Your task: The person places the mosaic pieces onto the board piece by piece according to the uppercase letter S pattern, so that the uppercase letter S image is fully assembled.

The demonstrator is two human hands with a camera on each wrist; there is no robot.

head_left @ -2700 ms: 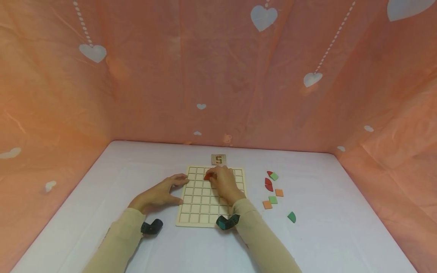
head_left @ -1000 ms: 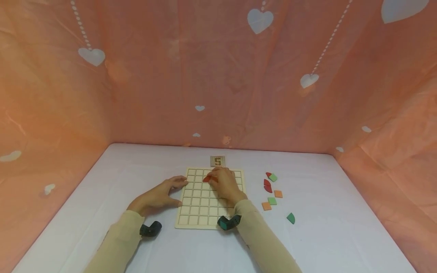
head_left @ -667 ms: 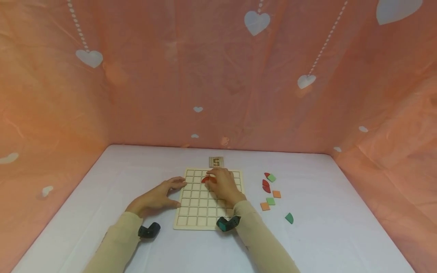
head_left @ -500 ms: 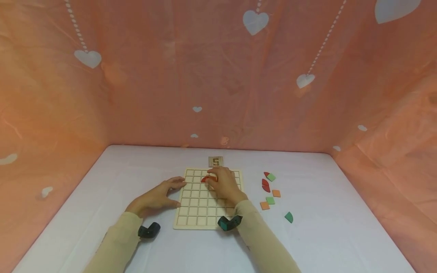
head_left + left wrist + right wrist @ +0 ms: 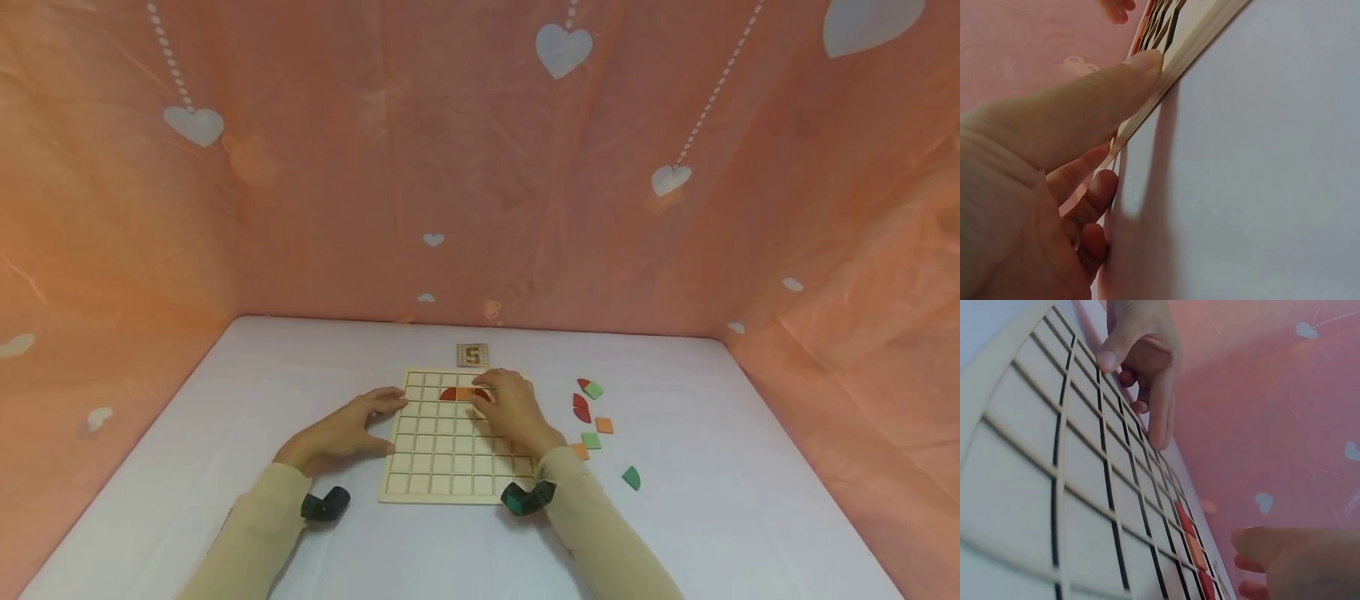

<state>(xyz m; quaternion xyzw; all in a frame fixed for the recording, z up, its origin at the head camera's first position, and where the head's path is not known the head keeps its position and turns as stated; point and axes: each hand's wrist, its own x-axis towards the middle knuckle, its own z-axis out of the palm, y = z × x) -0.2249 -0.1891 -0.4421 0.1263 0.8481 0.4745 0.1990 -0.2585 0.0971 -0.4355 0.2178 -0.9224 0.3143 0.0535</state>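
A wooden grid board [image 5: 424,460] lies on the white table in the head view. In its second row from the far side sit a red quarter-round piece [image 5: 447,395], an orange square tile [image 5: 464,393] and another red quarter-round piece [image 5: 482,394]. My right hand [image 5: 516,410] hovers over the board's right part, fingertips beside the right red piece, and no piece shows between them. At the board's left edge is my left hand [image 5: 343,427], thumb and fingertips touching the rim, spread apart. The left wrist view shows that thumb [image 5: 1145,60] resting on the rim.
A small card [image 5: 472,355] with an S- or 5-like pattern lies behind the board. Right of it lie loose pieces: red quarter-rounds [image 5: 581,407], light green squares [image 5: 591,441], orange squares [image 5: 604,426] and a dark green quarter-round [image 5: 632,477]. Peach cloth walls [image 5: 480,208] surround the table.
My right hand has shifted right, uncovering the orange tile and the right red piece on the board. My left hand stays at the rim. The head view has drifted slightly.
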